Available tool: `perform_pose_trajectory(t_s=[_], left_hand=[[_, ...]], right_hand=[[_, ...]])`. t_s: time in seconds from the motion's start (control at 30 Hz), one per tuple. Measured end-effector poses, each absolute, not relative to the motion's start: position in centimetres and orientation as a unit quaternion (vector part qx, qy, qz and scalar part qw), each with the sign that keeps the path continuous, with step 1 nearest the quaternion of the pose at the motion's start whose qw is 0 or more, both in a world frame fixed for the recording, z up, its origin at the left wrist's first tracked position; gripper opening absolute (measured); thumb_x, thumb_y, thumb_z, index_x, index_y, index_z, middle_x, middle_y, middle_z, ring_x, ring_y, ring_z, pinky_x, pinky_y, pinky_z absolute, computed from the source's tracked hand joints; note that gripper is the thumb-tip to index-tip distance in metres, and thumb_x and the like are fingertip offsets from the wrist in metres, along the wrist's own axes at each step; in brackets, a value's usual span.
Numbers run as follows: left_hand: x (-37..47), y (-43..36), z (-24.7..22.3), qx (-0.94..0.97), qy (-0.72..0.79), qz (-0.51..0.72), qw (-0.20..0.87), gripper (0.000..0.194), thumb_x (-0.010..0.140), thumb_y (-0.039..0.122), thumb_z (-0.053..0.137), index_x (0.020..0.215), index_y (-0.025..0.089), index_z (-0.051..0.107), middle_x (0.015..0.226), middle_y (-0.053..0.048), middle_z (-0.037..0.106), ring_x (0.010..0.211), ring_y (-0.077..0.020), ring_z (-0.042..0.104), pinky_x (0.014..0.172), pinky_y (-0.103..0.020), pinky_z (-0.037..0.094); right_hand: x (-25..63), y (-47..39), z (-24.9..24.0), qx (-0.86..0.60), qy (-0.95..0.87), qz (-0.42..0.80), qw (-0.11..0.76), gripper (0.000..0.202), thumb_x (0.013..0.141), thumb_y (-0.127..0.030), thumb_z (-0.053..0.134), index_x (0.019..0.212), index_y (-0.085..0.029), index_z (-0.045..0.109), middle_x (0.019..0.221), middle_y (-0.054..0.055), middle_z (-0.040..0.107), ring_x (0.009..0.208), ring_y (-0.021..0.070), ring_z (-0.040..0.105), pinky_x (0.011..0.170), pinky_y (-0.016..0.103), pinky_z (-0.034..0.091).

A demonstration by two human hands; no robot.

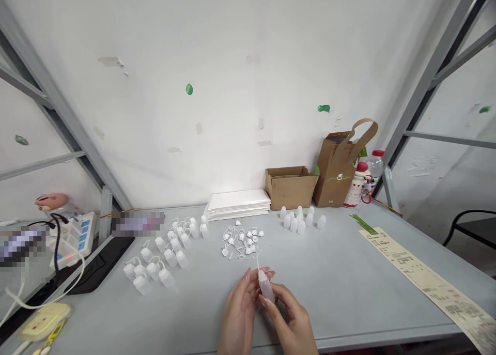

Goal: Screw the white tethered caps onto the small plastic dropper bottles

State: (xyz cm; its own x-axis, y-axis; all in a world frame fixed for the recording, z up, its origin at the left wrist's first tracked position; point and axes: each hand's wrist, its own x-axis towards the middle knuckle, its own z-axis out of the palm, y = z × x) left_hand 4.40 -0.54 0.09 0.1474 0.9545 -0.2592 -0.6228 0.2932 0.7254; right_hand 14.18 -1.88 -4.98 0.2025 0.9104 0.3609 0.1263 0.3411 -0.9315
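Note:
Near the table's front edge I hold a small translucent squeeze bottle [267, 288], tilted, with a thin white strap sticking up from its neck. My right hand [290, 313] is closed on the bottle's body between thumb and fingers. Around its upper part, from the left and behind, curl the fingers of my left hand [242, 306], partly hidden by the bottle. Just beyond lies a loose pile of white caps with straps [242, 240]. Several strapped bottles [166, 277] stand in a group to the left. Farther right is a cluster of bottles without straps [298, 223].
Against the wall are a stack of white boards [238, 204], an open cardboard box [291, 190], a brown paper bag [335, 174] and drink bottles [355, 187]. A long printed paper strip [430, 285] hangs over the right front edge. A power strip [77, 236] with cables sits left.

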Motion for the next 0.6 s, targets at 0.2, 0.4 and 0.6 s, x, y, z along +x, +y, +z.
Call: perform_pose_trajectory(t_s=[0.2, 0.4, 0.6], left_hand=[[4.8, -0.78, 0.81, 0.259, 0.392, 0.556, 0.686, 0.035, 0.069, 0.044, 0.065, 0.085, 0.013, 0.071, 0.095, -0.013, 0.071, 0.101, -0.0273, 0.058, 0.091, -0.037, 0.041], [4.8, -0.46, -0.06, 0.292, 0.393, 0.554, 0.673, 0.025, 0.066, 0.039, 0.069, 0.077, 0.017, 0.069, 0.084, -0.008, 0.07, 0.084, -0.0228, 0.061, 0.075, -0.035, 0.048], [4.87, -0.48, 0.1, 0.327, 0.396, 0.543, 0.664, 0.025, 0.068, 0.037, 0.069, 0.081, 0.016, 0.069, 0.093, -0.011, 0.07, 0.096, -0.0254, 0.06, 0.087, -0.036, 0.044]], right_hand=[[13.94, -1.83, -5.11, -0.48, -0.542, 0.294, 0.624, 0.028, 0.081, -0.046, 0.054, 0.087, -0.022, 0.067, 0.075, 0.004, 0.067, 0.069, 0.0189, 0.061, 0.066, 0.026, 0.051], [14.11, -1.89, -4.87, -0.477, -0.567, 0.287, 0.607, 0.024, 0.081, -0.044, 0.055, 0.087, -0.023, 0.067, 0.075, 0.004, 0.067, 0.068, 0.0185, 0.06, 0.064, 0.026, 0.05], [14.19, -2.05, -4.38, -0.491, -0.548, 0.267, 0.623, 0.026, 0.079, -0.046, 0.056, 0.083, -0.023, 0.068, 0.07, 0.002, 0.066, 0.063, 0.0165, 0.06, 0.06, 0.023, 0.049]])
